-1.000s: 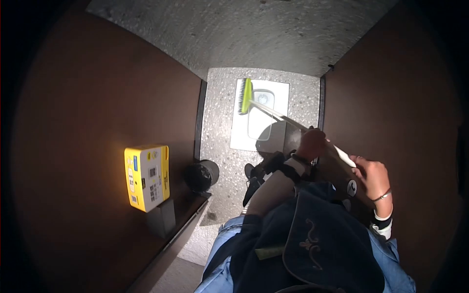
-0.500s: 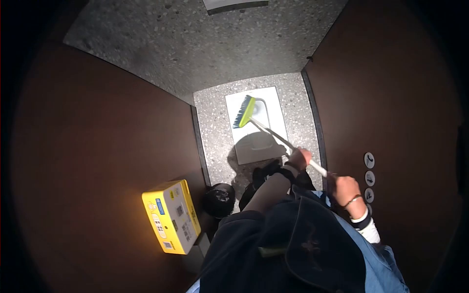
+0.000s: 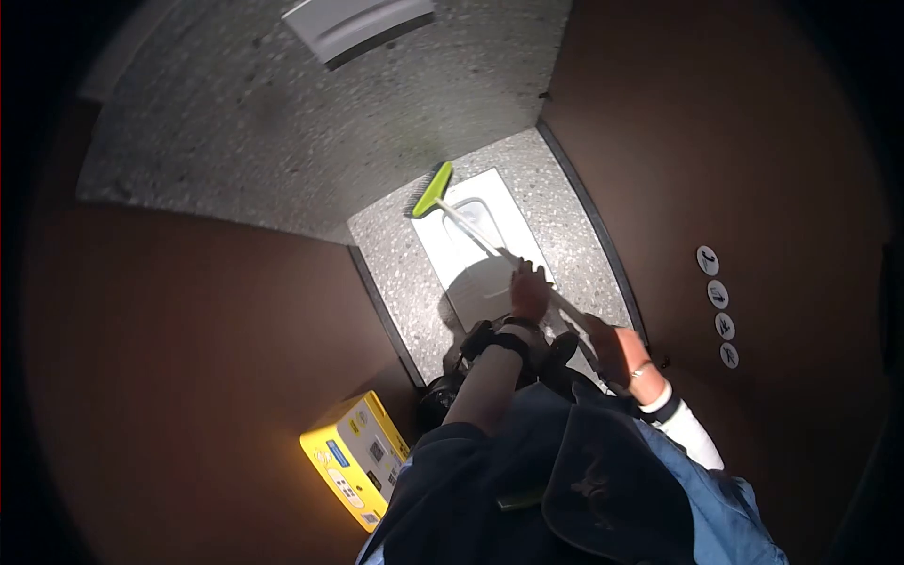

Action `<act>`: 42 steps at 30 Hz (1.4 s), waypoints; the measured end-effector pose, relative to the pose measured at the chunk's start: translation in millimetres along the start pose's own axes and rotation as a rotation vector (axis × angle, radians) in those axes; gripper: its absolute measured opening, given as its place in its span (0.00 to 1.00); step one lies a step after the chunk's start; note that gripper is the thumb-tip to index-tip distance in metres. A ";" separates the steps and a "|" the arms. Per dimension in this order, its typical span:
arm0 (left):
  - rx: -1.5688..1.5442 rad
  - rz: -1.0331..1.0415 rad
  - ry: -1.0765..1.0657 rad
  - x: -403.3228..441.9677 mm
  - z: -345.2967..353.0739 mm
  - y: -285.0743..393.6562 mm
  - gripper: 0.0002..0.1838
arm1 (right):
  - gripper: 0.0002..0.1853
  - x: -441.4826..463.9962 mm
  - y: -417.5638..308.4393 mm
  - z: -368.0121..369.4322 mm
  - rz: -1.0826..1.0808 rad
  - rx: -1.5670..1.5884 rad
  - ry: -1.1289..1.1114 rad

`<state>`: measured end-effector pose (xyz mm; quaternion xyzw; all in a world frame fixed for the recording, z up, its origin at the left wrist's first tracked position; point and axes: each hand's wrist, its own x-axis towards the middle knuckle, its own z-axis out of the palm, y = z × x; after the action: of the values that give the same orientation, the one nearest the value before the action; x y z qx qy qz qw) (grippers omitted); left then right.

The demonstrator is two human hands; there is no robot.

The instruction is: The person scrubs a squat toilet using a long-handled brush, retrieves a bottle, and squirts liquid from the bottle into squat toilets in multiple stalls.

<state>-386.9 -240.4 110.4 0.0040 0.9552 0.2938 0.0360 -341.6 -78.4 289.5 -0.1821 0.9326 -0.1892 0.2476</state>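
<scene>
Left hand (image 3: 530,292), right hand (image 3: 621,354) are gripping brush shaft (image 3: 474,231)
Likely light, stiff, best held there; green head (image 3: 434,190) is overlapping toilet's (image 3: 510,213) far-left corner.

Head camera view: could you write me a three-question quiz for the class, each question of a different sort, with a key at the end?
1. Which hand is on the pale handle nearer the green brush head?
2. True or false: in the picture, the yellow box is to the left of the white squat toilet.
3. Fill in the gap: there are ____ round signs in a row on the brown wall at the right.

Key:
1. The left hand; the right hand is farther from the brush head.
2. True.
3. Four.
</scene>
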 end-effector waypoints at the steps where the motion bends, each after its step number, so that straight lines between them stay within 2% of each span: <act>1: 0.049 -0.044 -0.044 2.0 2.1 -5.5 0.18 | 0.14 8.2 -1.0 11.1 0.021 0.007 0.010; 3: 0.089 -0.077 -0.105 3.4 17.6 -5.0 0.19 | 0.13 17.0 -6.5 24.5 0.086 -0.096 -0.058; 6: 0.051 -0.016 -0.175 -11.5 45.9 11.9 0.15 | 0.13 -9.9 -3.9 6.7 0.208 -0.077 -0.105; 8: 0.128 0.144 -0.364 -25.0 51.6 37.2 0.12 | 0.17 -41.4 11.6 17.0 0.276 -0.002 -0.047; 9: 0.163 0.266 -0.269 -38.6 67.9 41.7 0.10 | 0.17 -56.5 12.1 16.4 0.293 -0.022 -0.071; 11: 0.099 0.412 -0.277 -61.8 99.7 55.1 0.10 | 0.17 -87.3 11.5 3.6 0.315 -0.069 -0.096; 12: 0.008 0.442 -0.356 -64.9 97.3 65.7 0.11 | 0.17 -103.0 12.6 -2.8 0.330 -0.088 -0.094; 13: -0.085 0.465 -0.439 -67.7 94.5 76.4 0.13 | 0.18 -120.8 22.0 -6.2 0.288 -0.022 0.012; 14: -0.080 0.503 -0.409 -68.7 81.9 92.7 0.13 | 0.18 -137.2 32.6 -10.7 0.243 0.041 0.116; 16: -0.078 0.581 -0.352 -71.4 60.6 123.9 0.14 | 0.17 -160.9 36.6 -30.5 0.285 0.045 0.166; 18: -0.145 0.630 -0.323 -75.4 54.9 152.7 0.15 | 0.17 -177.1 32.3 -61.8 0.424 0.072 0.099; 20: -0.209 0.644 -0.384 -81.3 48.9 184.0 0.16 | 0.17 -197.4 35.3 -82.4 0.444 0.050 0.124; 22: -0.234 0.649 -0.415 -87.1 46.9 216.8 0.15 | 0.17 -217.3 39.2 -102.9 0.509 0.045 0.119; 23: -0.260 0.653 -0.456 -89.4 50.1 231.3 0.13 | 0.18 -227.7 45.0 -106.3 0.443 0.011 0.193; 24: -0.311 0.650 -0.417 -94.3 53.1 242.9 0.10 | 0.19 -234.1 46.0 -115.1 0.516 0.042 0.153; 26: -0.305 0.666 -0.570 -92.9 58.5 258.2 0.05 | 0.18 -238.1 53.4 -120.8 0.634 0.103 0.128; 28: -0.344 0.641 -0.588 -91.3 79.4 252.7 0.06 | 0.17 -214.5 58.1 -116.2 0.569 0.090 0.101; 30: -0.334 0.520 -0.623 -88.7 113.2 237.5 0.07 | 0.17 -187.4 67.6 -108.7 0.453 -0.010 0.010; 31: -0.363 0.500 -0.593 -88.4 119.1 230.0 0.05 | 0.17 -176.7 66.4 -112.1 0.436 -0.031 -0.016; 32: -0.310 0.440 -0.472 -86.7 124.9 229.1 0.05 | 0.17 -167.2 65.4 -114.9 0.418 -0.048 -0.042; 37: -0.346 0.398 -0.372 -60.0 113.3 195.9 0.14 | 0.20 -135.7 61.0 -110.1 0.308 -0.079 -0.008; 40: -0.237 0.339 -0.311 -44.4 109.9 157.5 0.14 | 0.17 -107.9 65.4 -90.3 0.166 -0.123 -0.022; 42: -0.202 0.333 -0.312 -27.4 95.3 125.8 0.06 | 0.15 -88.9 67.7 -71.4 0.092 -0.172 0.042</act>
<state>-354.5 -83.6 104.2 0.2029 0.8901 0.3853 0.1342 -324.0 37.2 351.9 -0.1555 0.9578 -0.1009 0.2198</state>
